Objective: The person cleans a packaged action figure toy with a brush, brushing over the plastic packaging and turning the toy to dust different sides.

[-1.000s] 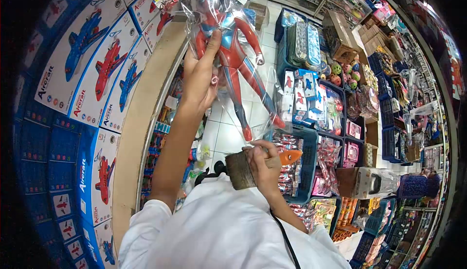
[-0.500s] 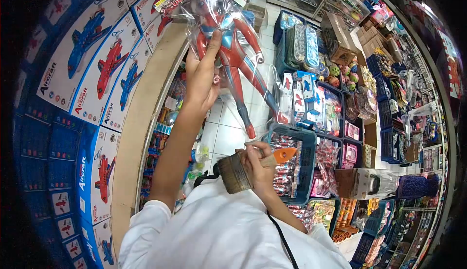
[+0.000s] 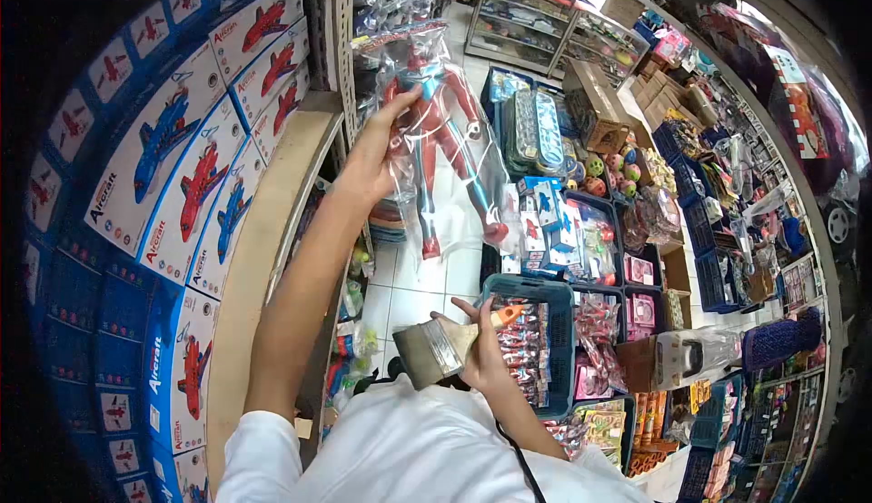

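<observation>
My left hand (image 3: 377, 144) grips a red and blue action figure (image 3: 434, 121) sealed in a clear plastic bag, with the thumb across its chest. The figure hangs upright at arm's length, its legs pointing toward me. Nearer my body, my right hand (image 3: 481, 348) is closed around the handle of a wide paintbrush (image 3: 429, 352). Its bristles point left and its orange handle end sticks out to the right. The brush is apart from the bagged figure. A teal basket (image 3: 568, 348) with several packaged toys stands just beyond my right hand.
Boxes of toy aircraft (image 3: 195, 185) are stacked on a beige shelf (image 3: 259, 221) at my left. Plastic baskets, small boxes (image 3: 549, 221) and colourful balls (image 3: 595, 167) line the right. At the back stands a glass display case (image 3: 518, 26). White floor tiles (image 3: 400, 312) run between.
The bagged figure has moved slightly down and farther from the camera's top edge, upright as before. My right hand and the brush have shifted a little lower, and the view has turned.
</observation>
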Available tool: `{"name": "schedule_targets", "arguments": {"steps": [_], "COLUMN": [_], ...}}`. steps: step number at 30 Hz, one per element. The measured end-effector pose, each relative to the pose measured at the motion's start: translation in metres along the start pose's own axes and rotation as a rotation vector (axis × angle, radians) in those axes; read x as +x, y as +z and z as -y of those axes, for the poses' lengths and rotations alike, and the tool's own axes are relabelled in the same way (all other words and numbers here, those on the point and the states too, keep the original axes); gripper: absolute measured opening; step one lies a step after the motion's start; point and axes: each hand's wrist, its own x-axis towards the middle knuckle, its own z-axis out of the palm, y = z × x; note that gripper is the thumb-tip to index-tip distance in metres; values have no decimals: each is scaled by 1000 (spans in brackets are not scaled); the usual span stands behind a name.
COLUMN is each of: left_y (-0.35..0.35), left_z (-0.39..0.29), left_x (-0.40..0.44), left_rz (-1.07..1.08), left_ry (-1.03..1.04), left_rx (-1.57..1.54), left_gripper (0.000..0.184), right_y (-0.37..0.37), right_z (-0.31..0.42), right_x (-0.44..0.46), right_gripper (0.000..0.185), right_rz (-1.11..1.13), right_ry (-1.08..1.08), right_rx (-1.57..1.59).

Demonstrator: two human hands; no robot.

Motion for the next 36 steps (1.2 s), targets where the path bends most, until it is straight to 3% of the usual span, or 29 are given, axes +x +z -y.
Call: {"name": "schedule_targets", "arguments": {"steps": [3,6,13,17,22,23,25,27,28,29,31,33,34,35,36], "left_y": [2,8,-5,-41,-75,-81,-91,-106,-109,-104,-100,-115,-121,-124,-124], "left_z": [-8,-17,-2,2,21,27,40,57,57,59,52,62,65,67,66], "left_x": [20,11,-18,-32,-72,-78,-86,-92,-99,-105,-118,-123,-126,-131,-136], "left_rz": [109,141,69,131,114,122,187,115,19,85,36,53,84,77,88], "left_ry": [49,-5,-27,-74,-58,-80,-83,-81,-189,-88,-161,-113,-67,-67,-40], "left_rx": [-42,21,8,1,26,84,75,186,231,226,253,287,324,322,372], "left_gripper": [19,16,15,22,32,37,47,53,57,60,61,66,70,70,71], "right_y": [4,2,12,3,15,11,-13,-3,5,14,27,20,21,25,45], "right_z": [3,2,-7,8,37,39,37,52,57,61,65,78,85,88,93], "right_x": [0,8,-3,0,-13,-13,-6,2,-1,-4,-10,-18,-20,-22,-26], "right_gripper": [68,43,52,43,37,39,38,39,40,41,40,36,31,31,31], "right_rz": [53,131,230,136,-169,-131,-14,-145,-159,-171,-242,-153,49,52,301], "right_ry": [66,55,-7,22,-141,-201,-590,-338,-390,-443,-522,-649,-690,-684,-655], "right_rx": [132,250,-83,112,-25,-47,-746,-81,-94,-106,-149,-710,-874,-876,-1070]}}
